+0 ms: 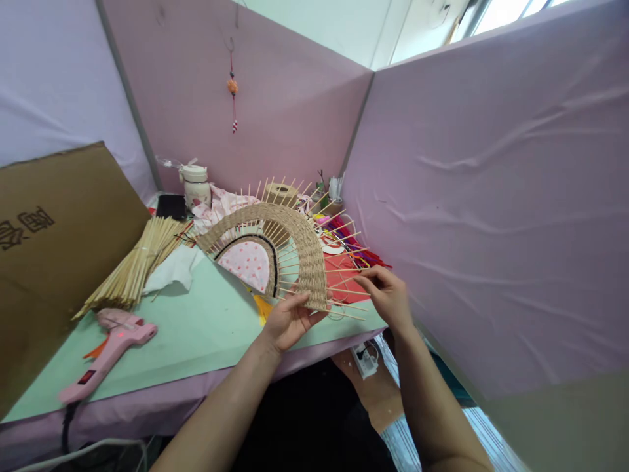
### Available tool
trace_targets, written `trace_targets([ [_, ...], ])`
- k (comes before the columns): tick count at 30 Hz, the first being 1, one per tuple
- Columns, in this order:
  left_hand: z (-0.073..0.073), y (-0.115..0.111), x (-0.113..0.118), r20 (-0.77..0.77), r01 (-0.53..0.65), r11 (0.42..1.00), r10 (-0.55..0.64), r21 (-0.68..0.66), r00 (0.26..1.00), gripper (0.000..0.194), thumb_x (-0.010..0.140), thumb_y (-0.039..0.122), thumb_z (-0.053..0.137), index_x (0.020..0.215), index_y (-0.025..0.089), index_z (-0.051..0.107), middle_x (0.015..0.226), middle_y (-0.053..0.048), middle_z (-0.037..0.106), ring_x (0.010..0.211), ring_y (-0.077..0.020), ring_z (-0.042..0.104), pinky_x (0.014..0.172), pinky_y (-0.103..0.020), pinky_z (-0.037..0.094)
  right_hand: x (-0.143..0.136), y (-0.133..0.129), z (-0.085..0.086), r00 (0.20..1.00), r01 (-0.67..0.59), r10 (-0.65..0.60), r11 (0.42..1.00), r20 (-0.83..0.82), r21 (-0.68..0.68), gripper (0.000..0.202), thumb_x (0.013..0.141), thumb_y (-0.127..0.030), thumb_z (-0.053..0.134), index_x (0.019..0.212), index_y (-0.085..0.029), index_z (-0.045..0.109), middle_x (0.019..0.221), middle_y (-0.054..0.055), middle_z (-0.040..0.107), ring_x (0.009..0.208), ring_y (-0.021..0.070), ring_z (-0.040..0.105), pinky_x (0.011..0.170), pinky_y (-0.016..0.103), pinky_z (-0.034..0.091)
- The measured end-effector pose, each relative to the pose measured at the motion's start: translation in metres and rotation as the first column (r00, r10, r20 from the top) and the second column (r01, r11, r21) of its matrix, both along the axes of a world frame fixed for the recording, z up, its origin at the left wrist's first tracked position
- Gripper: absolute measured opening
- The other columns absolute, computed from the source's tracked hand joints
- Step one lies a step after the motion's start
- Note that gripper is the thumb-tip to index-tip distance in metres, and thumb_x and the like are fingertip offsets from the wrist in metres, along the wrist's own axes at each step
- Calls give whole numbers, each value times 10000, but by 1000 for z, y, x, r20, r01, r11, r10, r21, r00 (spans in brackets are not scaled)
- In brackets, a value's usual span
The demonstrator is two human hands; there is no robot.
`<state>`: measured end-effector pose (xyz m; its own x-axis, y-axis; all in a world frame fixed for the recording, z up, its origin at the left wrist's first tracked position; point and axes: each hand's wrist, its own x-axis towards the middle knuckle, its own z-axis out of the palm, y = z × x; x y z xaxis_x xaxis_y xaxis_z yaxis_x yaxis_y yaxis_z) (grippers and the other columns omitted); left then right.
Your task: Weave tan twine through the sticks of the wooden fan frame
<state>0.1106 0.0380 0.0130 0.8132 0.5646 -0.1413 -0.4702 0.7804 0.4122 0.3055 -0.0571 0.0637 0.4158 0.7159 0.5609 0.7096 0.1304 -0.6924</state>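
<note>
Left grip (289, 321) is clamped on the woven fan (310, 255); rightward, a strand (342, 283) is seemingly pinched by the right grip (388, 296). Weaving appears underway; even tension is called for.

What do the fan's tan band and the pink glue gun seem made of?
Tan band: probably matte straw or paper cord, judging by its ridged weave; which one is unclear. Pink glue gun: likely smooth, hard plastic, given its moulded shape.

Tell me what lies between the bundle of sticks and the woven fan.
In the head view, a crumpled white cloth or tissue lies between the bundle of sticks and the woven fan, then green tabletop.
</note>
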Motion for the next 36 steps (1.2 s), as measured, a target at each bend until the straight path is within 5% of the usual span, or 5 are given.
trace_targets([
  [6, -1, 0, -4, 28, 11, 1000, -11, 17, 1000, 625, 824, 33, 559, 1406, 220, 431, 983, -79, 751, 846, -214, 738, 718, -317, 607, 0, -43, 47, 940, -141, 151, 989, 306, -54, 124, 919, -268, 592, 910, -209, 701, 841, 51, 650, 767, 155, 594, 674, 284, 459],
  [11, -2, 0, -8, 56, 35, 998, -38, 59, 998, 597, 842, 47, 544, 1408, 197, 428, 978, -108, 753, 876, -227, 741, 724, -310, 606, -12, -28, 64, 929, -105, 59, 989, 366, 107, 95, 902, -241, 617, 898, -219, 710, 836, 46, 655, 762, 155, 600, 684, 290, 464],
  [23, -10, -2, -19, 145, 102, 992, -112, 72, 983, 594, 869, 86, 536, 1433, 215, 400, 1065, -94, 733, 889, -210, 735, 784, -318, 589, -25, 62, -21, 959, 42, -4, 991, -285, 126, 245, 771, -414, 681, 740, -172, 673, 671, 11, 636, 622, 143, 528, 609, 269, 420],
  [29, -7, -5, -22, 188, 124, 991, -131, 50, 973, 577, 857, 95, 529, 1421, 154, 424, 1165, -137, 698, 905, -183, 717, 779, -269, 581, -50, 97, -21, 937, -51, 96, 989, -336, 141, 248, 772, -407, 642, 700, -170, 647, 656, 1, 607, 617, 135, 516, 612, 264, 411],
  [36, -9, -6, -22, 253, 147, 989, -142, -1, 957, 610, 825, 135, 538, 1425, 120, 430, 1130, -127, 687, 833, -151, 679, 722, -240, 550, -45, 85, -21, 927, -53, 87, 993, -365, 102, 279, 756, -442, 678, 722, -166, 660, 650, -1, 617, 595, 126, 499, 592, 256, 396],
])
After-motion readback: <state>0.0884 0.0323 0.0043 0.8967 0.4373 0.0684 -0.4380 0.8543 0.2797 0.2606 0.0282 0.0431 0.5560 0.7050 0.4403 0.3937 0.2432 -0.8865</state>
